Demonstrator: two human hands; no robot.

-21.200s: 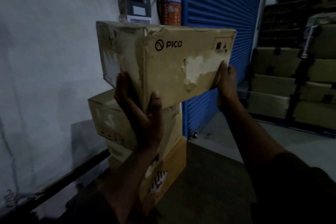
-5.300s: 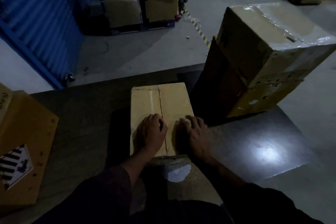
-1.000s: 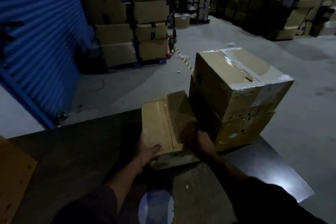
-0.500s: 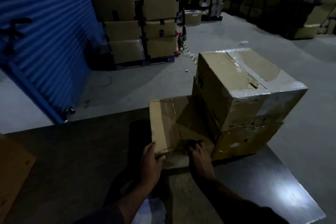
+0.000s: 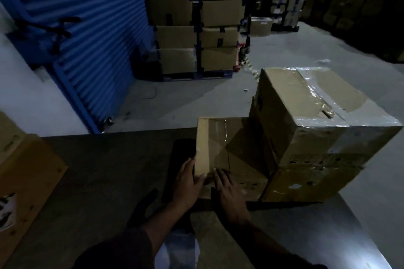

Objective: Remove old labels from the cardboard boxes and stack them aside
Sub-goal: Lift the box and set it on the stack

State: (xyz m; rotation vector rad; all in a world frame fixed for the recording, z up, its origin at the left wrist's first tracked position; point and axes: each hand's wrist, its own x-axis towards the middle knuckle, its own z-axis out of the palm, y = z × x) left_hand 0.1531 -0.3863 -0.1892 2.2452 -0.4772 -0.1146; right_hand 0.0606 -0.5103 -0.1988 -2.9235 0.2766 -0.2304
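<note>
Dim warehouse: blue roller shutter (image 5: 87, 28) on your left, strapped cartons on a pallet (image 5: 196, 35) behind, grey concrete floor, and a dark mat (image 5: 98, 181) under the work.

Your left hand (image 5: 188, 185) sat at the near left corner of the small cardboard box (image 5: 220, 148), fingers up its left side and thumb over the top edge — a light hold on that corner. Your right hand (image 5: 229, 194) lay flat on the near face, fingers straight, pressing and gripping nothing.

The small box stood on the mat, its right side touching the two stacked boxes (image 5: 306, 137) next to it. Clear tape ran along its top seam. No label was legible in this light.

Handling, as a judgement: stiff corrugated board, probably light. The taped top looked glossy, so likely slippery — better to take it by opposite lower edges or corners on bare board.

Contents: the small box and the upper stacked box were taped closed, so contents were unseen. The top of the upper stacked box was wrinkled, with a torn strip of tape near the seam. Another wooden-looking crate (image 5: 26, 181) sat at far left, only partly in view.
</note>
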